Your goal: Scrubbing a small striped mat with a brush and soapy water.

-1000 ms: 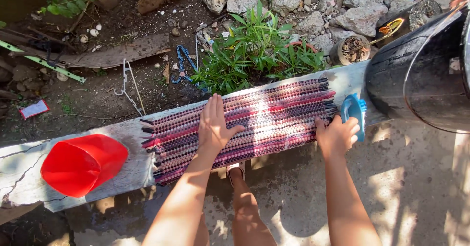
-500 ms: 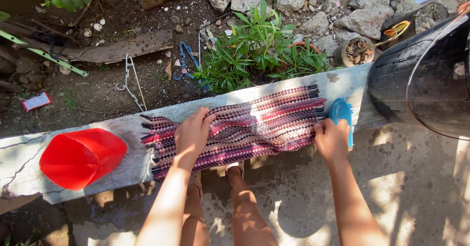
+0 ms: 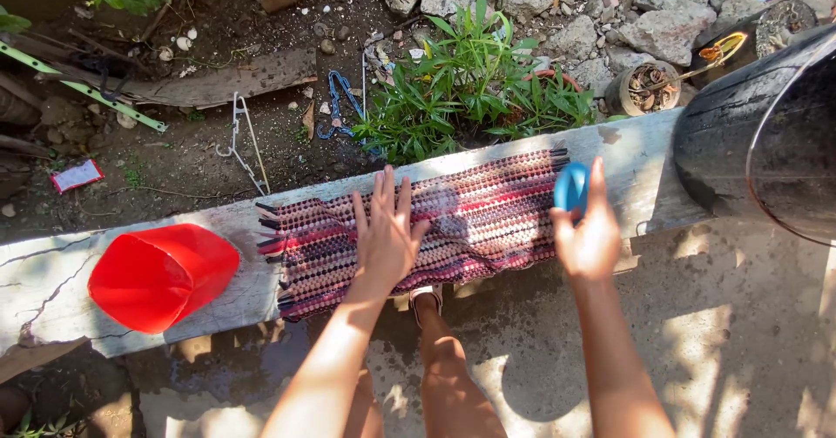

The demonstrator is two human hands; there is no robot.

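- Mat (image 3: pixel 453 220): laid along the plank (image 3: pixel 218 290), long axis left to right, across and ahead of both hands.
- Left hand (image 3: pixel 385 233): pressed flat at mid-mat, fingers spread, nothing gripped.
- Right hand (image 3: pixel 592 233): clamped on blue brush (image 3: pixel 570 187), held at the mat's right end.
- Red tub (image 3: pixel 157 277) is seen left; black barrel (image 3: pixel 740 142) far right.

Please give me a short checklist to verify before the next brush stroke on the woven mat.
1. Left hand flat on the woven mat, fingers spread: ok.
2. Right hand holds the blue brush: ok.
3. Brush bristles face down: cannot tell.
4. Mat lies flat: not ok, it is rippled near the middle.
5. Mat fully on the plank: not ok, its near edge overhangs.
6. Red bucket apart from the mat: ok.
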